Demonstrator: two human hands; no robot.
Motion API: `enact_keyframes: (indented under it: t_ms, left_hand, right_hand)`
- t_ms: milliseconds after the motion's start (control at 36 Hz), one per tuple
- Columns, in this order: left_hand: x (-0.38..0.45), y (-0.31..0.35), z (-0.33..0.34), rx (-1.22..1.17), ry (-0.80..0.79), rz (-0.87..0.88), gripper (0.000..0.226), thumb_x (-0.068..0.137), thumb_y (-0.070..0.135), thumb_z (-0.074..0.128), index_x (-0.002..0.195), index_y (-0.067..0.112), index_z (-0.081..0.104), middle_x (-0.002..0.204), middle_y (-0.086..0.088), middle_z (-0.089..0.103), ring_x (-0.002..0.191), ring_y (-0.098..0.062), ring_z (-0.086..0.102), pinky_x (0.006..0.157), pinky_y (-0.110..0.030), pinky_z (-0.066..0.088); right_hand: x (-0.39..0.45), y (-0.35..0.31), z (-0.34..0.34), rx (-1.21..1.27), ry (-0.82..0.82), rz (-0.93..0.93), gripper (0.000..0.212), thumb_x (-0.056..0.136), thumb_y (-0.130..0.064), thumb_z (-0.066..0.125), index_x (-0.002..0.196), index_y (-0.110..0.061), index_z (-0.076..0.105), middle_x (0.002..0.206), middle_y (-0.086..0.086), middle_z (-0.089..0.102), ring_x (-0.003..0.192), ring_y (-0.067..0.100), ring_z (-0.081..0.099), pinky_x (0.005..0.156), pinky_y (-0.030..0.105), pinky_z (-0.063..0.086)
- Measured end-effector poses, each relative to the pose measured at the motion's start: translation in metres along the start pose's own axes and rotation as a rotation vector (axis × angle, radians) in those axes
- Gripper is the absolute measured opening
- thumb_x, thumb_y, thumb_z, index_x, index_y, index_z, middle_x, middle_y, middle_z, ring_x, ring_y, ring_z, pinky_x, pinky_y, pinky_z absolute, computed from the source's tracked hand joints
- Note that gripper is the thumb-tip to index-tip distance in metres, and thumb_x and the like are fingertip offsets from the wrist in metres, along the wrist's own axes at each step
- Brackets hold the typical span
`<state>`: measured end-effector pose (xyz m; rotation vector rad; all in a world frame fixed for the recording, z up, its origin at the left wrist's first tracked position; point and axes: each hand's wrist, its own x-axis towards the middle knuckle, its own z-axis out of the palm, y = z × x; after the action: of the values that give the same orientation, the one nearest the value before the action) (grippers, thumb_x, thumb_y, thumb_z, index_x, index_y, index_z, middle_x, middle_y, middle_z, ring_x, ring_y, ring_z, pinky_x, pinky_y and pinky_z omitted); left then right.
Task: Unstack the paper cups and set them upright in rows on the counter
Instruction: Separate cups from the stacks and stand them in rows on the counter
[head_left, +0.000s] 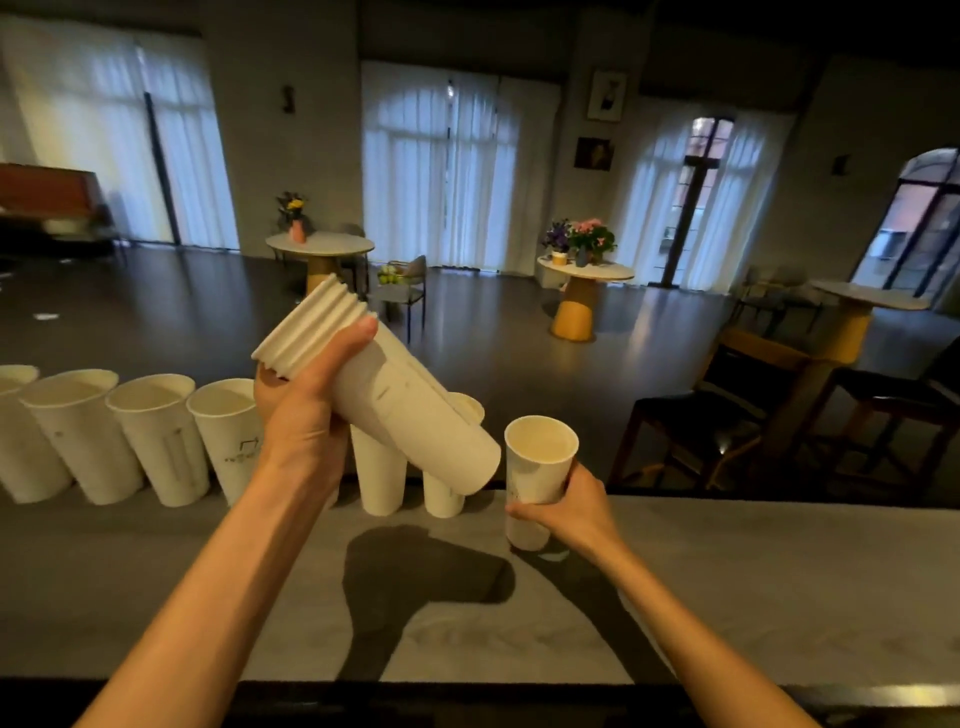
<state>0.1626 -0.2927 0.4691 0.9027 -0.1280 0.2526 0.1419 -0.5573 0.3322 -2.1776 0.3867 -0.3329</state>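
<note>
Now: left hand (298, 415) grasping stack of nested cups (384, 389) near rims, stack tilted, bottoms toward right, likely for easy pull-off. Right hand (563, 512) wrapped round single cup (537, 478), upright, base at counter (753, 571), seemingly extending row of cups (150, 431) along far edge. Faint logo on one cup, unreadable.

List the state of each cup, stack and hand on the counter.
Stack of paper cups: nested, tilted, held above the counter.
Single paper cup: upright, empty, base at the counter.
Row of paper cups: upright, empty.
Left hand: grips the stack.
Right hand: grips the single cup.
</note>
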Motion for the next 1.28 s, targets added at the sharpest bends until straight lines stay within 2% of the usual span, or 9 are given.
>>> enact_keyframes:
  t_ms: [250,444,583,750,806,861,972,1167,1278]
  left_hand:
    - [0.003,-0.014,-0.020,0.050,0.088,-0.007,0.089,0.037,0.040,0.101,0.118,0.019,0.073,0.113,-0.006,0.073,0.110,-0.023,0.068,0.101,-0.050,0.054]
    - [-0.008,-0.022,-0.005,0.094,0.036,-0.050,0.117,0.029,0.051,0.099,0.134,0.013,0.063,0.116,-0.010,0.072,0.106,-0.020,0.069,0.090,-0.040,0.058]
    - [-0.017,-0.034,0.014,0.122,-0.093,-0.105,0.075,0.046,0.038,0.093,0.115,0.021,0.070,0.105,-0.003,0.076,0.097,-0.016,0.072,0.079,-0.036,0.060]
    - [-0.030,-0.064,0.056,0.028,-0.207,-0.290,0.075,0.055,0.035,0.084,0.124,0.014,0.066,0.106,-0.010,0.074,0.097,-0.023,0.072,0.077,-0.040,0.061]
    - [-0.037,-0.076,0.074,-0.013,-0.231,-0.387,0.070,0.056,0.032,0.086,0.121,0.015,0.067,0.105,-0.010,0.075,0.097,-0.025,0.073,0.081,-0.044,0.060]
    - [-0.046,-0.089,0.093,-0.020,-0.270,-0.439,0.056,0.063,0.023,0.086,0.115,0.015,0.069,0.098,-0.009,0.076,0.091,-0.023,0.074,0.080,-0.045,0.060]
    - [-0.055,-0.104,0.116,-0.003,-0.312,-0.453,0.063,0.061,0.025,0.088,0.119,0.012,0.068,0.104,-0.012,0.076,0.096,-0.026,0.074,0.085,-0.046,0.060]
    - [-0.049,-0.104,0.126,0.273,-0.333,-0.182,0.076,0.052,0.044,0.089,0.121,0.019,0.065,0.112,-0.009,0.074,0.105,-0.027,0.071,0.092,-0.053,0.059]
    - [-0.033,-0.086,0.122,0.239,-0.244,-0.090,0.087,0.052,0.043,0.090,0.129,0.017,0.061,0.117,-0.007,0.071,0.109,-0.023,0.069,0.093,-0.048,0.059]
  right_hand:
    - [0.051,0.010,0.030,0.024,-0.016,0.006,0.093,0.053,-0.039,0.096,0.133,-0.023,0.052,0.133,0.001,0.062,0.126,0.024,0.057,0.101,0.050,0.051]
    - [0.065,0.006,0.031,-0.001,-0.034,0.006,0.097,0.054,-0.039,0.096,0.137,-0.022,0.049,0.137,0.003,0.060,0.128,0.026,0.056,0.102,0.050,0.048]
    - [0.062,0.019,0.011,-0.040,-0.138,0.088,0.118,0.047,-0.041,0.098,0.144,-0.023,0.033,0.141,0.004,0.051,0.129,0.028,0.052,0.103,0.050,0.049]
    - [0.035,0.037,-0.048,0.082,0.158,0.020,0.040,0.076,-0.028,0.085,0.097,-0.018,0.054,0.085,0.001,0.056,0.080,0.017,0.057,0.067,0.027,0.050]
    - [0.025,0.024,-0.072,0.292,0.000,0.058,0.034,0.083,-0.045,0.073,0.096,-0.015,0.064,0.084,0.005,0.064,0.076,0.016,0.062,0.066,0.024,0.050]
    - [0.013,0.011,-0.094,0.648,-0.414,0.145,0.063,0.087,-0.065,0.054,0.117,-0.010,0.067,0.099,0.011,0.070,0.089,0.022,0.067,0.079,0.033,0.053]
    - [-0.007,0.002,-0.114,0.954,-0.974,0.014,0.083,0.091,-0.069,0.046,0.148,-0.008,0.042,0.127,0.030,0.056,0.106,0.043,0.058,0.091,0.047,0.051]
    - [-0.021,0.004,-0.124,0.384,-0.563,-0.141,0.066,0.070,-0.030,0.088,0.127,-0.033,0.054,0.116,-0.009,0.068,0.104,0.008,0.067,0.082,0.028,0.057]
    - [-0.014,0.023,-0.111,0.069,-0.316,-0.178,0.080,0.059,-0.039,0.094,0.126,-0.040,0.051,0.122,-0.019,0.060,0.113,0.002,0.058,0.094,0.031,0.053]
